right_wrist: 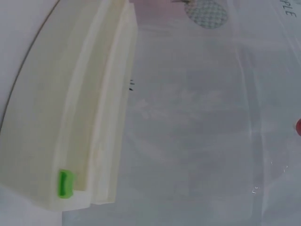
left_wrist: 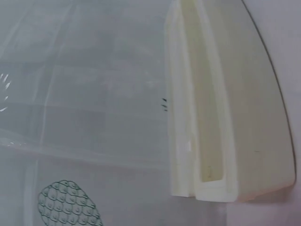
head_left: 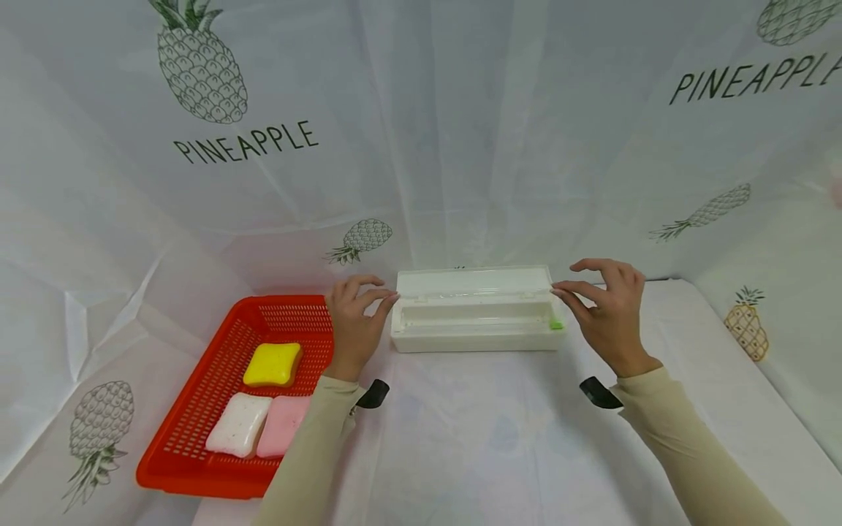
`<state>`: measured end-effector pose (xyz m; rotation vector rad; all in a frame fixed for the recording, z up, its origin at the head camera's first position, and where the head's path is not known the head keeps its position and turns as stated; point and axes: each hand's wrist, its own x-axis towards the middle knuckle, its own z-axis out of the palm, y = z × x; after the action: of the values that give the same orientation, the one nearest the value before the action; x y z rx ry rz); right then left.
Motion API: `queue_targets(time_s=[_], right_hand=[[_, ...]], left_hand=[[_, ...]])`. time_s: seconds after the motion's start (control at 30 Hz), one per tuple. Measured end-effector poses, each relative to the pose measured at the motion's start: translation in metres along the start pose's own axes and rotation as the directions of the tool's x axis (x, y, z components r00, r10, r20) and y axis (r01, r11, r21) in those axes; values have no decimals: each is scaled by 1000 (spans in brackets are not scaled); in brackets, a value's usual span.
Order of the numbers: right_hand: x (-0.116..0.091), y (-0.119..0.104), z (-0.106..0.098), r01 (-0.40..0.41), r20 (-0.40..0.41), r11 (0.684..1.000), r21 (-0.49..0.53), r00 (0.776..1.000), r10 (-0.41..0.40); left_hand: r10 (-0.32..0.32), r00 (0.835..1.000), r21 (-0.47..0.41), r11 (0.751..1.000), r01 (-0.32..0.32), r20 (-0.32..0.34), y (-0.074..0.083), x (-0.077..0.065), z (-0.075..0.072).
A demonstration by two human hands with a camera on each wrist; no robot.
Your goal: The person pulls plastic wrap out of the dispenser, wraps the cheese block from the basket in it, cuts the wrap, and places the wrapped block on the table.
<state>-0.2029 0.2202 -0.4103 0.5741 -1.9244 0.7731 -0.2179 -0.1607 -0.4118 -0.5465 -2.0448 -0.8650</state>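
Observation:
A long white plastic box (head_left: 476,342) stands on the cloth against the back, its lid (head_left: 473,280) raised. Down the box runs a narrow bare trough (left_wrist: 210,155). A small green piece (right_wrist: 66,183) sits at the box's right end. My left hand (head_left: 354,329) pinches the left end of the lid between thumb and forefinger. At the lid's right end, my right hand (head_left: 612,318) does the same, the other fingers loosely bent. Neither hand shows in the wrist views.
To the left, a red perforated basket (head_left: 167,478) holds a yellow soap-like block (head_left: 272,364), a white one (head_left: 238,425) and a pink one (head_left: 283,425). My left forearm overlaps its right side. A pineapple-print cloth (head_left: 460,146) hangs behind the box.

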Motion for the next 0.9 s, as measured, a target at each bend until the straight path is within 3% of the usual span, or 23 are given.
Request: queue_targets(time_s=[0.37,0.9], right_hand=[[28,3,-5,-18,-3,999,31,1000,18],[75,8,-12,40,-8,999,1,999,-40]], left_hand=[[49,999,46,998,-49,2,5,30,-9],[87,996,38,995,-87,-3,16,77,-24]])
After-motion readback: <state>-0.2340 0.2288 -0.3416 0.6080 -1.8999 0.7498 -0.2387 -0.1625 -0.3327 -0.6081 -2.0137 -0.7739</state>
